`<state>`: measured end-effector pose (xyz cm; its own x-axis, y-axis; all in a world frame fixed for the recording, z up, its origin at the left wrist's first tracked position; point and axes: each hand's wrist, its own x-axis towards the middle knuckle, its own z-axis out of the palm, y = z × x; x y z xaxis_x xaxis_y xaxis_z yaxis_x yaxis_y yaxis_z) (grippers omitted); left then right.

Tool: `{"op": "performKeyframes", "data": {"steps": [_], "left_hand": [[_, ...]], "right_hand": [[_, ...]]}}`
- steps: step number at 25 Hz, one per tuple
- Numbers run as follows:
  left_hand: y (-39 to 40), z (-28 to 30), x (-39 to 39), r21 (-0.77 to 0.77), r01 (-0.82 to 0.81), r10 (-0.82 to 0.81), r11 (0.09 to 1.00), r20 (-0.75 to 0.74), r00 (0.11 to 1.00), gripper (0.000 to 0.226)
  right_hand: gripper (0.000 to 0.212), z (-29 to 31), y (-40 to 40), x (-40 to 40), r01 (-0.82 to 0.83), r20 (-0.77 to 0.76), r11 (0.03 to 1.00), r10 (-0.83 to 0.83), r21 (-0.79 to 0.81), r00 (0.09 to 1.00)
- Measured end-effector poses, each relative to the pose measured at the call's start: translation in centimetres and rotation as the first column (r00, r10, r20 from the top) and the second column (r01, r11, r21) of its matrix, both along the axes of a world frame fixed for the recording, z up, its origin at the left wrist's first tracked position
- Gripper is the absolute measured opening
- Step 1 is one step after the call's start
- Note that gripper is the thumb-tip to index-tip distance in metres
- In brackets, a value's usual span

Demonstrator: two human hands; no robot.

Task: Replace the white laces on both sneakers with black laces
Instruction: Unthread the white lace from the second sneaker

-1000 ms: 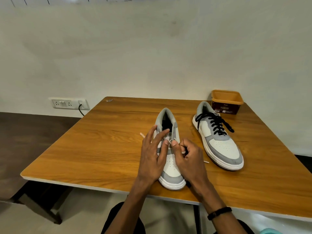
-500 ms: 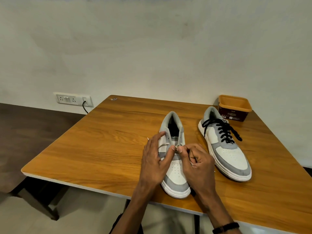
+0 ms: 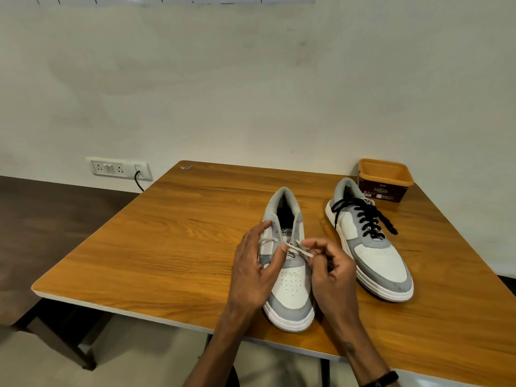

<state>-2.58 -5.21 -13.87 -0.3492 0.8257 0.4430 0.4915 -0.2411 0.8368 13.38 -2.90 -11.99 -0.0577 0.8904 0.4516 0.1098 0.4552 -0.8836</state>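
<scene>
Two grey-and-white sneakers stand on the wooden table (image 3: 173, 247), toes toward me. The near sneaker (image 3: 290, 286) carries a white lace (image 3: 297, 248) through its lower eyelets. My left hand (image 3: 255, 270) rests on that shoe's left side, thumb on the lace by the eyelets. My right hand (image 3: 331, 270) pinches the white lace strand and holds it out to the right of the tongue. The far right sneaker (image 3: 374, 252) is laced with a black lace (image 3: 363, 216), its ends loose.
An orange-rimmed brown tub (image 3: 385, 180) sits at the table's back right corner, just behind the right sneaker. A wall socket (image 3: 120, 169) with a plugged cable is left of the table. The near table edge (image 3: 139, 317) runs just under my wrists.
My right hand has pulled the white lace out to the right, so a strand now stretches between my hands. The camera has moved closer and shifted the view.
</scene>
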Motion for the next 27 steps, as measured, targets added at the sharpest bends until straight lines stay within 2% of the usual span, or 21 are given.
{"op": "performKeyframes", "data": {"steps": [3, 7, 10, 13, 17, 21, 24, 27], "left_hand": [[-0.1, 0.0, 0.1, 0.001, -0.001, 0.001, 1.0, 0.012, 1.0, 0.057], [-0.1, -0.1, 0.0, 0.0, -0.018, 0.018, 1.0, 0.021, 1.0, 0.056], [0.1, -0.2, 0.0, 0.006, -0.02, 0.019, 1.0, 0.02, 1.0, 0.053], [0.1, -0.2, 0.0, 0.007, -0.019, 0.019, 1.0, 0.026, 1.0, 0.053], [0.1, -0.2, -0.1, 0.007, -0.008, 0.008, 1.0, 0.028, 1.0, 0.053], [0.0, 0.0, 0.0, -0.004, -0.016, 0.016, 1.0, 0.037, 0.999, 0.053], [-0.2, 0.3, 0.0, 0.031, -0.061, 0.061, 0.998, -0.024, 0.998, 0.049], [-0.6, 0.6, 0.3, 0.163, -0.103, 0.134, 0.981, -0.195, 0.972, 0.038]], "right_hand": [[0.027, -0.5, -0.2, 0.0, 0.032, 0.097, 0.988, -0.047, 0.154, 0.994], [0.004, -1.0, 0.1, 0.1, 0.097, 0.199, 0.976, -0.136, 0.193, 0.971], [0.008, -0.8, 0.2, 0.0, 0.122, 0.169, 0.984, -0.144, 0.132, 0.975], [0.012, -0.4, 0.0, -0.1, 0.069, 0.137, 0.992, -0.084, 0.106, 0.987], [0.028, -0.3, -0.2, -0.3, 0.031, 0.214, 0.992, -0.057, 0.123, 0.975], [0.017, -0.6, 0.3, -0.3, 0.064, 0.24, 0.982, -0.107, 0.18, 0.965], [0.015, -0.6, 0.6, -0.5, 0.056, 0.324, 0.975, -0.126, 0.216, 0.938], [0.015, -0.4, 1.0, -0.8, 0.143, 0.352, 0.95, -0.239, 0.277, 0.905]]}}
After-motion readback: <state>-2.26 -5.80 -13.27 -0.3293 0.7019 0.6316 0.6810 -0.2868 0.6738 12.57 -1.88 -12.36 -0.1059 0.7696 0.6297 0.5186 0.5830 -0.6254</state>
